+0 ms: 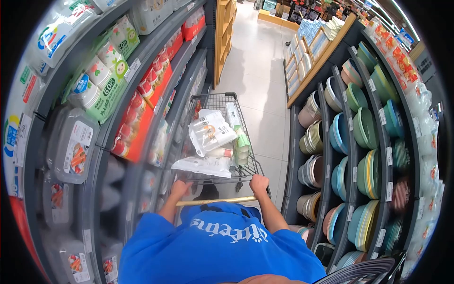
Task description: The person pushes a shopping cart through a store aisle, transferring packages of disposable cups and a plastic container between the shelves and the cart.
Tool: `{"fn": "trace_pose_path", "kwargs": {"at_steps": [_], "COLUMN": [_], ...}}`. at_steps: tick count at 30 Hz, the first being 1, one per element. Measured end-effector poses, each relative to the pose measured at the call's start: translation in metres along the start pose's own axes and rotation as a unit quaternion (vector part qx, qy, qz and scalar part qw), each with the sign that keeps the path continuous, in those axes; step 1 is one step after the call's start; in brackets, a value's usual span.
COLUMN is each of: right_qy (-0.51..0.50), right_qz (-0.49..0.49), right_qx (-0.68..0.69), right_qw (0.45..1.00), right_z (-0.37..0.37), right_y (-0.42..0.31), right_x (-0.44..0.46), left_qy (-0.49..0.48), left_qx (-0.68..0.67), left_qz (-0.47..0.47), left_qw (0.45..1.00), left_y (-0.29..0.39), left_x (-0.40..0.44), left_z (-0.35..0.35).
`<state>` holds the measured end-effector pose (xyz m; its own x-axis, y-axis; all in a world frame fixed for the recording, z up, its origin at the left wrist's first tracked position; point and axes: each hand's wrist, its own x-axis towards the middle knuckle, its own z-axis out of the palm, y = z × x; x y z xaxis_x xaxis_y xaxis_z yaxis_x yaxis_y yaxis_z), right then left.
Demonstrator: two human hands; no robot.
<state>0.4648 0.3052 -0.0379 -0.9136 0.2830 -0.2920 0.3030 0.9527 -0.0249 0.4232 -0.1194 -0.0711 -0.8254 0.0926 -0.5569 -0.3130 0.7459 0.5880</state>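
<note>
Ahead of me stands a dark wire shopping cart (246, 137), with my two hands at the corners of its near end. My left hand (179, 188) is closed on the near left corner, its fingers partly blurred. At the near right corner, my right hand (258, 184) is wrapped round the dark frame. Inside the cart lie a white plastic-wrapped pack (213, 133), a flat white packet (203, 165), a green-and-white pack (242, 144) and a tall white package (232, 115). A yellowish bar (217, 201) runs between my forearms, close to my blue shirt.
Shelves on the left hold wrapped paper cups (101, 78), red packs (135, 125) and clear food containers (73, 146). Stacked plastic basins (366, 128) fill the right shelves. A tiled aisle (255, 52) runs forward between a wooden shelf (224, 38) and a wooden display rack (314, 52).
</note>
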Motion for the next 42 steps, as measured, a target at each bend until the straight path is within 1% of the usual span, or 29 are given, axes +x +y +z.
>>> {"fn": "trace_pose_path", "kwargs": {"at_steps": [3, 6, 9, 12, 15, 19, 21, 25, 28, 31, 34, 35, 37, 39, 42], "right_qy": [-0.008, -0.013, -0.018, -0.011, -0.021, -0.045, -0.047, -0.062, -0.052, -0.095, -0.092, -0.116, -0.136, -0.166, -0.163], "right_qz": [0.011, 0.017, 0.020, 0.020, 0.020, 0.015, 0.029, 0.047, 0.055, 0.085, 0.118, 0.139, 0.138, 0.145, 0.145], "right_qx": [0.004, 0.004, 0.004, -0.001, -0.011, 0.001, 0.003, 0.002, -0.004, -0.028, -0.035, -0.016, -0.015, -0.012, -0.019], "right_qw": [1.000, 1.000, 1.000, 1.000, 1.000, 0.999, 0.998, 0.997, 0.997, 0.992, 0.988, 0.983, 0.981, 0.975, 0.976], "right_z": [-0.007, -0.016, -0.018, -0.018, -0.022, -0.033, -0.035, -0.044, -0.053, -0.074, -0.074, -0.075, -0.084, -0.087, -0.090], "right_y": [-0.003, -0.009, -0.017, -0.029, -0.036, -0.046, -0.052, -0.047, -0.051, -0.058, -0.060, -0.060, -0.063, -0.063, -0.058], "right_x": [0.013, 0.028, 0.042, 0.059, 0.075, 0.100, 0.114, 0.140, 0.159, 0.179, 0.199, 0.205, 0.210, 0.219, 0.221], "left_qy": [-0.002, -0.017, -0.043, -0.051, -0.053, -0.059, -0.062, -0.052, -0.067, -0.082, -0.091, -0.092, -0.092, -0.091, -0.095], "left_qx": [-0.006, -0.061, -0.124, -0.175, -0.149, -0.172, -0.191, -0.207, -0.203, -0.210, -0.208, -0.212, -0.220, -0.192, -0.181], "left_qz": [-0.010, 0.010, -0.014, -0.018, -0.017, -0.021, -0.034, -0.045, -0.033, -0.008, -0.005, -0.003, 0.000, 0.010, 0.004], "left_qw": [1.000, 0.998, 0.991, 0.983, 0.987, 0.983, 0.979, 0.976, 0.976, 0.974, 0.974, 0.973, 0.971, 0.977, 0.979], "left_y": [0.019, 0.018, 0.021, 0.025, 0.035, 0.047, 0.052, 0.073, 0.080, 0.089, 0.105, 0.112, 0.122, 0.126, 0.132], "left_x": [0.005, 0.026, 0.047, 0.070, 0.086, 0.109, 0.123, 0.140, 0.163, 0.182, 0.190, 0.191, 0.192, 0.197, 0.197], "left_z": [-0.010, -0.018, -0.030, -0.046, -0.066, -0.090, -0.101, -0.100, -0.105, -0.110, -0.118, -0.121, -0.125, -0.128, -0.125]}}
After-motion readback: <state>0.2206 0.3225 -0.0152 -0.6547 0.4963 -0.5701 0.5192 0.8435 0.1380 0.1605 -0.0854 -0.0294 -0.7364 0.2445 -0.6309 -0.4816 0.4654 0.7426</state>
